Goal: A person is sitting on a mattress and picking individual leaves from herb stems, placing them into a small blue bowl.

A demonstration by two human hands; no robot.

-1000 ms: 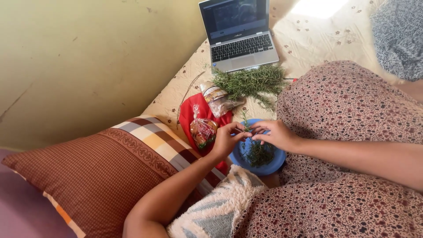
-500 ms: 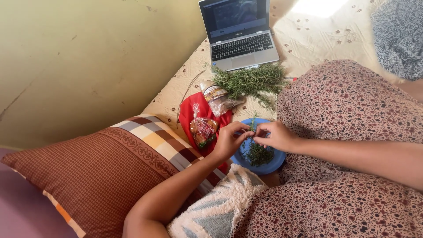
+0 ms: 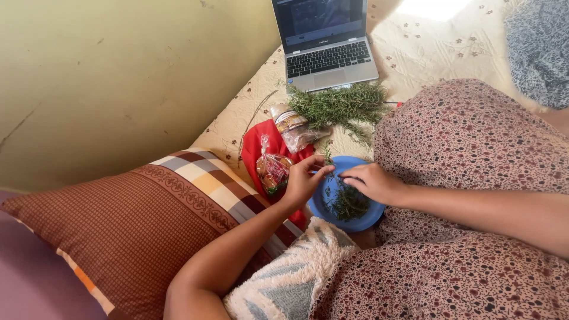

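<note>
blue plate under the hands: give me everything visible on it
The blue plate is round, shallow, plain and glossy, plastic by the look. It lies roughly flat beside the person's patterned lap, its left edge against a red cloth. A small heap of green herb leaves lies in it. The left hand and right hand meet just above it on a thin sprig, covering its upper part. A fuzzy cushion overlaps its near rim.
</note>
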